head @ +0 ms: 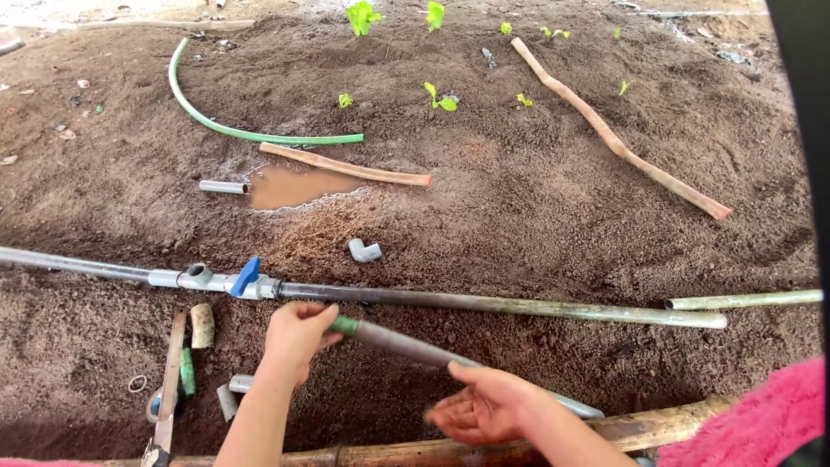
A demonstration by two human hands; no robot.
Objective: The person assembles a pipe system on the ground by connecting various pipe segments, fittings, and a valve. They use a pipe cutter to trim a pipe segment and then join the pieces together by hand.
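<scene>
My left hand (295,333) grips the green-capped end of a grey pipe (406,344) that slants down to the right. My right hand (478,406) sits under the pipe's lower part, palm up, fingers blurred; whether it grips the pipe is unclear. Just beyond lies a long grey pipe (484,303) across the soil, with a valve with a blue handle (245,277) and a tee fitting (199,275) at its left.
A grey elbow fitting (365,251) lies on the soil near a muddy puddle (294,186). A green hose (233,130), two brown hose pieces (346,165), short pipe offcuts (223,186) and seedlings (443,101) are farther off. A saw (166,389) lies at lower left. A bamboo pole (553,441) edges the bed.
</scene>
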